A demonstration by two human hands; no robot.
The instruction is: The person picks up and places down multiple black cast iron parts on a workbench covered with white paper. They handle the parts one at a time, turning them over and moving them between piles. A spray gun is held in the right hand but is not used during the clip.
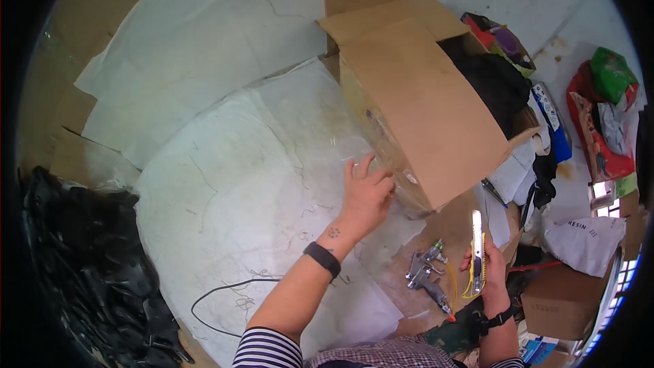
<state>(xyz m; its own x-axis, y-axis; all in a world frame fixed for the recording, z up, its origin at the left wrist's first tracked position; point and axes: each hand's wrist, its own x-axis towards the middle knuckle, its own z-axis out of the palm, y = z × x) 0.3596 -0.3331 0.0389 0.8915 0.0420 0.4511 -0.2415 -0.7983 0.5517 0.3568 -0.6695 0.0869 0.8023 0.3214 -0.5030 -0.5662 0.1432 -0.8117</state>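
My left hand (368,197) is over the white paper sheet (225,163), beside the lower left side of a large cardboard box (422,102). Its thumb and index finger are raised and apart, with the other fingers curled. Something clear and thin shows faintly by the fingertips, too indistinct to name. My right hand (496,269) is wrapped round a utility knife (478,252) with a yellow-edged handle, pointing away from me. Left of this hand, a metal spray gun (428,274) with an orange tip lies on the cardboard.
Glossy black pieces (88,259) are heaped at the far left. Dark cloth (487,82) fills the box's open end. A red and green bag (606,116) and a brown carton (562,300) stand at the right. A thin black cable (204,296) curves over the paper.
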